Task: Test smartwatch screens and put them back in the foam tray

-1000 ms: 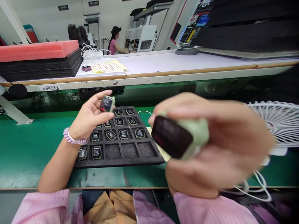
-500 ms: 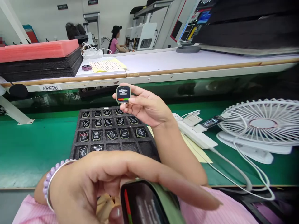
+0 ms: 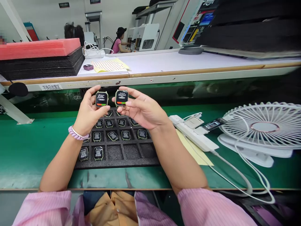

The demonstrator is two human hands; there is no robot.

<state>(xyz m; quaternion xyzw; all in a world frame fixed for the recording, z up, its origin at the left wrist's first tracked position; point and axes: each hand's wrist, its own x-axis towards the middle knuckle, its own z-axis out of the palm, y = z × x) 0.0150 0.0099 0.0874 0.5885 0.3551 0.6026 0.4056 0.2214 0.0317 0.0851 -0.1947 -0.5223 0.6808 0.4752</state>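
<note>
My left hand (image 3: 88, 111) grips a smartwatch body (image 3: 102, 98) by its edges, thumb at the lower right corner and fingers behind. In my right hand (image 3: 145, 108) is a second, similar smartwatch body (image 3: 121, 97), pinched between thumb and fingers. Both have pale green cases without straps, and lit screens facing me with small white text and a red and green bar. They are held upright side by side, slightly apart. Below them a black foam tray (image 3: 117, 163) holds several more such watches (image 3: 98, 153) in its square compartments; some front compartments hold none.
A white fan (image 3: 261, 128) stands on the right of the green bench (image 3: 30, 150), beside a white power strip (image 3: 192, 133) with cables. The raised shelf (image 3: 160, 61) bears stacked foam (image 3: 37, 50) and a dotted yellow sheet (image 3: 109, 65). Another person (image 3: 118, 42) sits farther back.
My left hand has moved from close before the camera, low in view, up and away to beside my right hand, still holding its watch. My right hand has stayed nearly in place.
</note>
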